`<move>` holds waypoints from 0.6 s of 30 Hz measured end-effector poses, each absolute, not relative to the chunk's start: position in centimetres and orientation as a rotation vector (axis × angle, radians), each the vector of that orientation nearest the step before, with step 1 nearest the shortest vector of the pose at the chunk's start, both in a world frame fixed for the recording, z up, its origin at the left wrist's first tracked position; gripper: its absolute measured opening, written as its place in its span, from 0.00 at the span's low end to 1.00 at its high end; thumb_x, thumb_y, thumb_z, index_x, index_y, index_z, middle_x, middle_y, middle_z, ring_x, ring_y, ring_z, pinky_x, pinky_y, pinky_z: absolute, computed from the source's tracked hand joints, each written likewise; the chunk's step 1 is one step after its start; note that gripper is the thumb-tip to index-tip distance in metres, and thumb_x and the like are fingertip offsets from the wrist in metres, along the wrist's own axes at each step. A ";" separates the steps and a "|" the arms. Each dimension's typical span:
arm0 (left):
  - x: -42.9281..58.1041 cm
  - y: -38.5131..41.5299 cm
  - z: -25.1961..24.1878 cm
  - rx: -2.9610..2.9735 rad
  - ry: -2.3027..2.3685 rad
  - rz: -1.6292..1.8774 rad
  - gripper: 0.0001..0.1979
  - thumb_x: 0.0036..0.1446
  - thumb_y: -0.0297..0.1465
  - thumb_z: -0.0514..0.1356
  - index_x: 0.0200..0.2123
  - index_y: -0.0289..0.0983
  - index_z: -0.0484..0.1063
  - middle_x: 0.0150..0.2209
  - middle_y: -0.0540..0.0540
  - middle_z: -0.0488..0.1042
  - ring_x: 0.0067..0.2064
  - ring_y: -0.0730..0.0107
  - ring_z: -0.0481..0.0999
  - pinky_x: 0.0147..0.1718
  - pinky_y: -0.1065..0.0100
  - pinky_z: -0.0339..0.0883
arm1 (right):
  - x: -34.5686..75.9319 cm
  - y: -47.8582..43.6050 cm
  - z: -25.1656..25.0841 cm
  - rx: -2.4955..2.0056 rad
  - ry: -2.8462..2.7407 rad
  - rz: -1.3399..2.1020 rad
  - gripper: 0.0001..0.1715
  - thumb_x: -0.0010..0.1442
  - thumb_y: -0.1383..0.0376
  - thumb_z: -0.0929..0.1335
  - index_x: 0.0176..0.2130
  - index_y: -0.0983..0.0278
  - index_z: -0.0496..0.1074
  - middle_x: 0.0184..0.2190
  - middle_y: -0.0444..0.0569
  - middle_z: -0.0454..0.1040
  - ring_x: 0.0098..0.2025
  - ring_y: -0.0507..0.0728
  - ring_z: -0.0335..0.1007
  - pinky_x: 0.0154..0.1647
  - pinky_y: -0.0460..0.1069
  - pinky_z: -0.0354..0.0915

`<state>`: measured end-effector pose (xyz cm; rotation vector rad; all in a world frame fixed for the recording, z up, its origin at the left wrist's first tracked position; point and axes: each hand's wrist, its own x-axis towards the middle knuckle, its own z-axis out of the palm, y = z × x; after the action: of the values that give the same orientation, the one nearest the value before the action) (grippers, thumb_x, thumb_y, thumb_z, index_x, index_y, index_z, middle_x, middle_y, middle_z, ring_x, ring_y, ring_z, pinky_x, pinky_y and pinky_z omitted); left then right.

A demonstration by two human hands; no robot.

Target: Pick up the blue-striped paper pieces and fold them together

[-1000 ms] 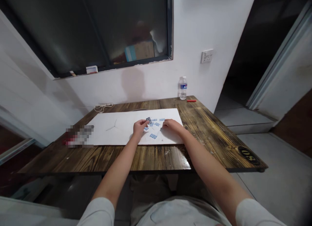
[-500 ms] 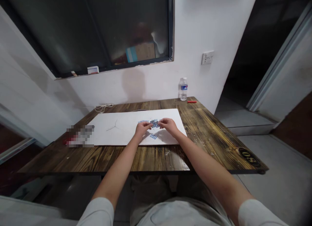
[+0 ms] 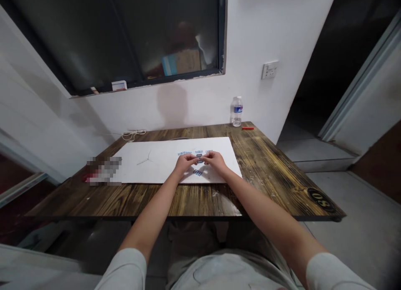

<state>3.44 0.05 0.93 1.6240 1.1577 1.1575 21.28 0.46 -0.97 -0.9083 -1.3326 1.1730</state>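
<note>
Both my hands meet over a white sheet (image 3: pixel 156 165) lying on the wooden table (image 3: pixel 257 173). My left hand (image 3: pixel 185 162) and my right hand (image 3: pixel 214 160) pinch a small blue-striped paper piece (image 3: pixel 199 157) between their fingertips. Several more blue-striped pieces (image 3: pixel 184 153) lie on the sheet just beyond and below the hands, one of them (image 3: pixel 197 172) under my wrists. A thin pencil-drawn Y mark (image 3: pixel 145 160) sits on the sheet's left half.
A water bottle (image 3: pixel 237 111) and a red pen (image 3: pixel 247 128) stand at the table's far right by the wall. A white cord (image 3: pixel 133 134) lies at the far left edge. A blurred object (image 3: pixel 103 171) rests at the sheet's left. A doorway opens on the right.
My hands have come together from apart, the left lowering its raised piece, and now pinch one piece between them. The scattered pieces look more gathered near the hands.
</note>
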 end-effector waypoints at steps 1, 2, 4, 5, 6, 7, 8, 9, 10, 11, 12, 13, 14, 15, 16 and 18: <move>3.4 0.1 0.9 1.630 1.156 1.154 0.18 0.38 0.44 0.72 0.25 0.35 0.78 0.24 0.46 0.77 0.28 0.67 0.74 0.31 0.67 0.66 | 21.3 0.4 -0.9 -0.905 -1.331 1.185 0.20 0.38 0.53 0.77 0.24 0.64 0.72 0.19 0.43 0.72 0.22 0.51 0.67 0.26 0.47 0.64; 3.4 0.1 0.9 1.635 1.153 1.153 0.18 0.38 0.44 0.72 0.25 0.35 0.78 0.24 0.46 0.77 0.27 0.67 0.74 0.31 0.67 0.66 | 21.3 0.3 -0.9 -0.899 -1.331 1.192 0.21 0.38 0.53 0.77 0.24 0.64 0.72 0.19 0.43 0.72 0.22 0.51 0.67 0.26 0.47 0.64; 3.4 0.1 0.8 1.642 1.141 1.155 0.18 0.39 0.44 0.72 0.26 0.35 0.78 0.25 0.45 0.78 0.28 0.67 0.74 0.31 0.67 0.66 | 21.3 0.2 -0.9 -0.886 -1.334 1.191 0.20 0.40 0.52 0.77 0.24 0.64 0.72 0.19 0.43 0.71 0.22 0.51 0.66 0.27 0.47 0.64; 3.4 0.1 0.8 1.644 1.133 1.158 0.18 0.39 0.44 0.72 0.26 0.35 0.78 0.25 0.45 0.78 0.28 0.67 0.74 0.31 0.67 0.66 | 21.3 0.2 -0.9 -0.881 -1.336 1.185 0.20 0.41 0.52 0.76 0.25 0.64 0.72 0.19 0.43 0.71 0.22 0.51 0.66 0.27 0.47 0.64; 3.5 0.1 0.8 1.644 1.126 1.163 0.19 0.39 0.44 0.72 0.27 0.34 0.78 0.25 0.45 0.78 0.28 0.67 0.74 0.30 0.67 0.66 | 21.2 0.2 -1.0 -0.880 -1.337 1.177 0.20 0.41 0.52 0.76 0.25 0.64 0.72 0.19 0.43 0.71 0.23 0.51 0.66 0.27 0.47 0.64; 3.5 0.0 0.8 1.644 1.120 1.168 0.19 0.39 0.44 0.72 0.27 0.34 0.78 0.26 0.45 0.78 0.28 0.67 0.74 0.30 0.67 0.66 | 21.2 0.2 -1.0 -0.880 -1.340 1.169 0.20 0.42 0.52 0.76 0.25 0.64 0.72 0.19 0.43 0.71 0.23 0.51 0.66 0.27 0.47 0.64; 3.6 0.0 0.8 1.641 1.118 1.176 0.18 0.39 0.43 0.72 0.27 0.34 0.78 0.26 0.45 0.78 0.28 0.67 0.74 0.30 0.67 0.66 | 21.1 0.3 -1.1 -0.881 -1.345 1.167 0.20 0.42 0.52 0.76 0.25 0.64 0.71 0.20 0.43 0.71 0.23 0.51 0.66 0.28 0.47 0.64; 3.6 0.0 0.8 1.631 1.119 1.188 0.18 0.38 0.43 0.73 0.27 0.34 0.78 0.25 0.45 0.78 0.27 0.67 0.74 0.30 0.67 0.66 | 21.1 0.3 -1.2 -0.881 -1.353 1.170 0.20 0.43 0.52 0.75 0.26 0.64 0.71 0.20 0.43 0.71 0.23 0.51 0.66 0.28 0.47 0.64; 3.7 0.0 0.8 1.613 1.125 1.210 0.18 0.38 0.42 0.73 0.26 0.34 0.77 0.25 0.46 0.77 0.27 0.67 0.74 0.29 0.67 0.66 | 21.0 0.5 -1.3 -0.883 -1.367 1.172 0.19 0.44 0.52 0.75 0.27 0.64 0.72 0.21 0.43 0.72 0.23 0.51 0.66 0.28 0.47 0.64; 3.7 0.1 0.7 1.585 1.135 1.241 0.18 0.37 0.42 0.73 0.26 0.34 0.77 0.24 0.46 0.77 0.26 0.68 0.74 0.29 0.67 0.66 | 21.0 0.6 -1.3 -0.889 -1.391 1.164 0.19 0.45 0.53 0.75 0.28 0.64 0.72 0.22 0.43 0.72 0.24 0.51 0.67 0.29 0.48 0.65; 3.7 0.2 0.7 1.550 1.148 1.281 0.18 0.36 0.42 0.73 0.25 0.34 0.77 0.23 0.47 0.76 0.25 0.68 0.73 0.28 0.67 0.66 | 21.1 0.7 -1.3 -0.903 -1.436 1.138 0.18 0.46 0.54 0.74 0.30 0.64 0.73 0.23 0.43 0.72 0.25 0.52 0.67 0.29 0.48 0.65; 3.7 0.3 0.7 1.512 1.161 1.324 0.18 0.35 0.42 0.73 0.25 0.34 0.76 0.23 0.47 0.76 0.24 0.69 0.73 0.28 0.67 0.66 | 21.2 0.7 -1.3 -0.922 -1.507 1.090 0.16 0.48 0.55 0.74 0.32 0.64 0.74 0.24 0.43 0.73 0.26 0.52 0.67 0.30 0.48 0.65; 3.7 0.5 0.6 1.475 1.172 1.367 0.19 0.34 0.41 0.74 0.25 0.35 0.76 0.22 0.48 0.76 0.24 0.70 0.72 0.27 0.68 0.65 | 21.3 0.7 -1.2 -0.938 -1.607 1.024 0.15 0.49 0.58 0.74 0.34 0.64 0.75 0.25 0.44 0.74 0.27 0.52 0.67 0.32 0.48 0.64; 3.6 0.6 0.6 1.444 1.181 1.406 0.19 0.33 0.41 0.74 0.26 0.35 0.76 0.22 0.48 0.76 0.23 0.71 0.72 0.27 0.68 0.65 | 21.5 0.6 -1.1 -0.944 -1.733 0.943 0.13 0.50 0.60 0.74 0.36 0.64 0.76 0.27 0.44 0.74 0.28 0.53 0.67 0.33 0.49 0.64; 3.5 0.7 0.6 1.421 1.186 1.437 0.20 0.32 0.41 0.74 0.26 0.35 0.76 0.22 0.48 0.76 0.23 0.71 0.72 0.27 0.68 0.65 | 21.7 0.5 -1.0 -0.938 -1.870 0.849 0.12 0.51 0.63 0.74 0.37 0.64 0.76 0.29 0.45 0.75 0.30 0.53 0.67 0.35 0.49 0.63; 3.3 1.0 0.6 1.389 1.196 1.483 0.21 0.32 0.42 0.74 0.27 0.34 0.76 0.23 0.48 0.76 0.23 0.71 0.71 0.27 0.68 0.65 | 21.9 0.1 -0.8 -0.914 -2.115 0.648 0.12 0.52 0.66 0.74 0.40 0.62 0.78 0.33 0.48 0.75 0.35 0.55 0.67 0.41 0.50 0.62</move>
<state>3.26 0.96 0.58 1.3886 1.1957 1.4830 21.91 0.09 -0.76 -0.9137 -2.1147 0.6483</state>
